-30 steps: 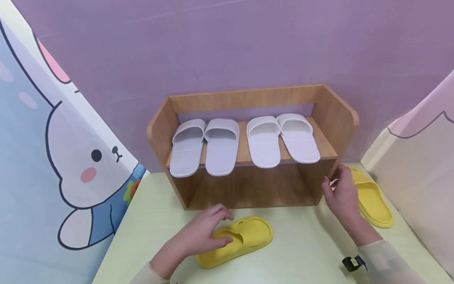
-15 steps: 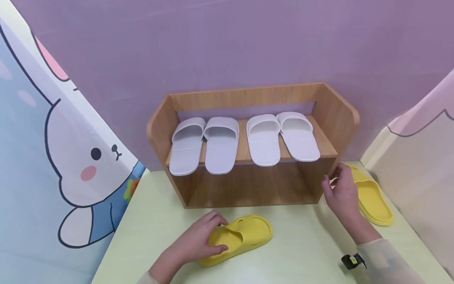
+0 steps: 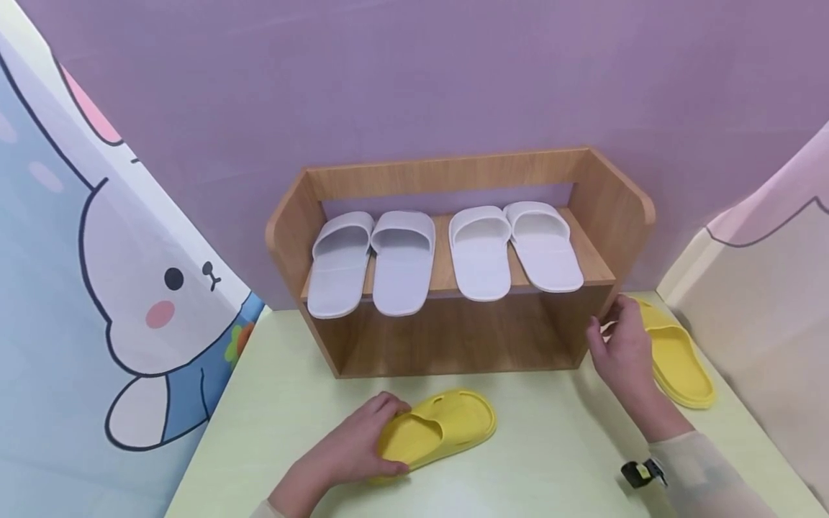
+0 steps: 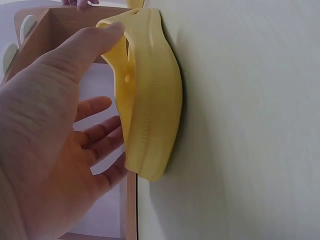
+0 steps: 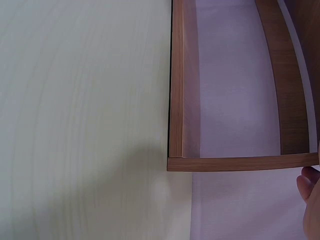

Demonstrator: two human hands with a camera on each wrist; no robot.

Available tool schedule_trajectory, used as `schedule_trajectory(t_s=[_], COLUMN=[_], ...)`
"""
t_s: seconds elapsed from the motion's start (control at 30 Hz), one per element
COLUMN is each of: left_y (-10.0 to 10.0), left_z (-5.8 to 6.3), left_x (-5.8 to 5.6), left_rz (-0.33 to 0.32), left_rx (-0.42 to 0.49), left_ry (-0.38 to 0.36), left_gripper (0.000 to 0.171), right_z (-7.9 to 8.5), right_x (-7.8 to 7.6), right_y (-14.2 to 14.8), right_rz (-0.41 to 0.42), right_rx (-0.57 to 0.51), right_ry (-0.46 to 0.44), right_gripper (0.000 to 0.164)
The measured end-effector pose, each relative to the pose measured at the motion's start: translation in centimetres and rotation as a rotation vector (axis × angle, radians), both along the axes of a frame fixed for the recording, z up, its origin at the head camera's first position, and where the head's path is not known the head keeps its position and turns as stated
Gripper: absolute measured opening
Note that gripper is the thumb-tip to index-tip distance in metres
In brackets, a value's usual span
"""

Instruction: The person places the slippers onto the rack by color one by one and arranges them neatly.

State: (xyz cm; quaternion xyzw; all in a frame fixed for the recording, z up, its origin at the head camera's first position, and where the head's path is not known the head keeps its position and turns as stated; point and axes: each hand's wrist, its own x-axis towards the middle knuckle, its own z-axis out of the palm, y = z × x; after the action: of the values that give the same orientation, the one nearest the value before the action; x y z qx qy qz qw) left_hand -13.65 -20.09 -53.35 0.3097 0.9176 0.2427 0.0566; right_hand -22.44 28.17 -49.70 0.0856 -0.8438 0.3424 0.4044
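In the head view, my left hand (image 3: pixel 352 442) is low at the heel end of a yellow slipper (image 3: pixel 460 419) on the pale floor. Its thumb is on the near side and its fingers on the far side. The left wrist view shows the fingers spread, with the thumb overlapping the slipper's side (image 4: pixel 155 100); firm contact cannot be made out. My right hand (image 3: pixel 627 356) holds the right side panel of a wooden shoe rack (image 3: pixel 447 176), thumb at the front edge and fingers curled against the outer face. Only some fingers (image 5: pixel 306 187) show in the right wrist view.
Two light grey slippers (image 3: pixel 403 277) and two white slippers (image 3: pixel 482 270) stand on the rack's upper shelf. Another yellow slipper (image 3: pixel 680 363) lies right of the rack, partly behind my right hand. A purple cloth wall (image 3: pixel 414 79) rises behind; a rabbit-print cloth (image 3: pixel 139 288) hangs left.
My left hand has drawn back from over the slipper's opening and come down around its heel. The right hand stays on the rack; the slippers keep their places.
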Motion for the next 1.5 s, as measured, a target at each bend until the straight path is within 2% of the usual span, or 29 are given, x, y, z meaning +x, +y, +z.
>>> schedule_trajectory(t_s=[0.2, 0.43, 0.77, 1.0, 1.3, 1.5], left_y=[-0.4, -0.5, -0.7, -0.6, -0.5, -0.6], left_z=[-0.4, -0.8, -1.3, -1.4, -1.5, -1.8], left_x=[0.0, 0.0, 0.0, 0.2, 0.1, -0.1], left_rz=[-0.004, -0.001, -0.008, -0.014, 0.008, -0.001], left_rx=[0.005, -0.005, -0.037, -0.033, -0.03, -0.007], left_ry=[-0.017, -0.028, -0.005, 0.003, -0.022, 0.008], left_gripper=[0.1, 0.104, 0.114, 0.113, 0.106, 0.104], right_z=[0.0, -0.1, 0.0, 0.0, 0.1, 0.2], right_x=[-0.2, -0.2, -0.1, 0.0, -0.1, 0.0], right_y=[-0.1, 0.0, 0.0, -0.1, 0.0, 0.0], right_rz=[0.001, -0.001, -0.005, -0.013, -0.005, -0.014], right_rx=[0.002, 0.0, -0.009, -0.008, 0.006, 0.003], right_ry=[0.006, 0.005, -0.012, -0.024, -0.006, -0.019], right_gripper=[0.045, 0.045, 0.045, 0.045, 0.045, 0.045])
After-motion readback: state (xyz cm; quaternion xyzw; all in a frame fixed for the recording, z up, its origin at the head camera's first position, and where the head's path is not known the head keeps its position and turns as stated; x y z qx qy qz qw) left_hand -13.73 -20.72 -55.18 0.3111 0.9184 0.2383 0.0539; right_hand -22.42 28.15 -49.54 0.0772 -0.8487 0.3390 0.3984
